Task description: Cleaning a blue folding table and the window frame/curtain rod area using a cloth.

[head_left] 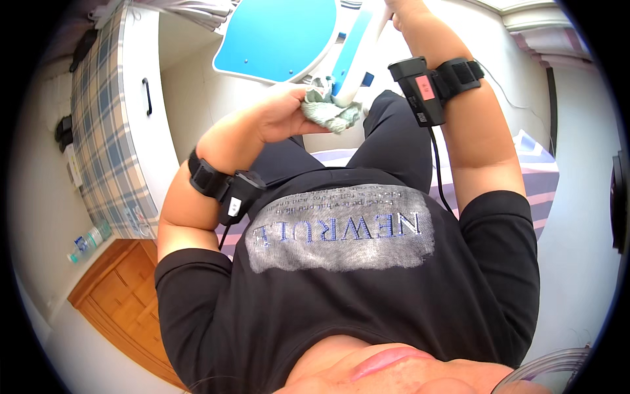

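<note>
My left hand (287, 113) is closed on a crumpled pale green cloth (333, 113). The cloth is bunched around the lower end of a white bar with a blue panel (354, 59), which stands tilted between my knees. At the top edge my right hand (398, 12) is partly cut off by the frame; its visible fingers curl against the upper part of that bar. Beside the bar, to the left, is a blue board with a white rim and rounded corners (279, 36). A small blue tab shows near the bar's lower end.
My dark-trousered legs (390, 131) rest on a striped purple and white bedspread (541, 174). On the left is a white cabinet door with a dark handle (147, 96), beside plaid fabric (105, 118). Cables hang from the black devices strapped to my forearms (420, 90). A wooden door (131, 302) lies lower left.
</note>
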A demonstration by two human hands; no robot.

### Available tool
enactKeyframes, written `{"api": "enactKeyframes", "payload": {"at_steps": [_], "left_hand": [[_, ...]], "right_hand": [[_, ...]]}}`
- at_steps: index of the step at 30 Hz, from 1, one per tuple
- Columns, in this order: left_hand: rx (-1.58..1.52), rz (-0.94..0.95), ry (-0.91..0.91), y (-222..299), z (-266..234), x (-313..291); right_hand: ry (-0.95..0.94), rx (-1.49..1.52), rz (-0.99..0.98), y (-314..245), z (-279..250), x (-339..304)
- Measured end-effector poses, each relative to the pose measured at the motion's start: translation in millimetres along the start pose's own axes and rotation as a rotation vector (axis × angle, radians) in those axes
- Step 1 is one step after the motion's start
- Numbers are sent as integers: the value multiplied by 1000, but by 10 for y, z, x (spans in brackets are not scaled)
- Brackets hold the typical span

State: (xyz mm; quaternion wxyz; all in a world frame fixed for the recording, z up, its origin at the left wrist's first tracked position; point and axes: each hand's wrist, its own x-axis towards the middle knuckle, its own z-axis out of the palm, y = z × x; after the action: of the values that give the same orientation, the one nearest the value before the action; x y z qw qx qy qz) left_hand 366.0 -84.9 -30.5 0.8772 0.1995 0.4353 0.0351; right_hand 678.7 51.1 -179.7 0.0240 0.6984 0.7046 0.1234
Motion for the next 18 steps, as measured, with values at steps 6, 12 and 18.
{"api": "enactKeyframes", "payload": {"at_steps": [6, 12, 18], "left_hand": [[271, 457, 307, 368, -896, 48], [883, 438, 499, -190, -1494, 1384], [561, 347, 213, -463, -1108, 1744]], "right_hand": [[-215, -335, -133, 50, -727, 84], [43, 222, 336, 59, -731, -14], [1, 879, 685, -72, -1258, -141]]}}
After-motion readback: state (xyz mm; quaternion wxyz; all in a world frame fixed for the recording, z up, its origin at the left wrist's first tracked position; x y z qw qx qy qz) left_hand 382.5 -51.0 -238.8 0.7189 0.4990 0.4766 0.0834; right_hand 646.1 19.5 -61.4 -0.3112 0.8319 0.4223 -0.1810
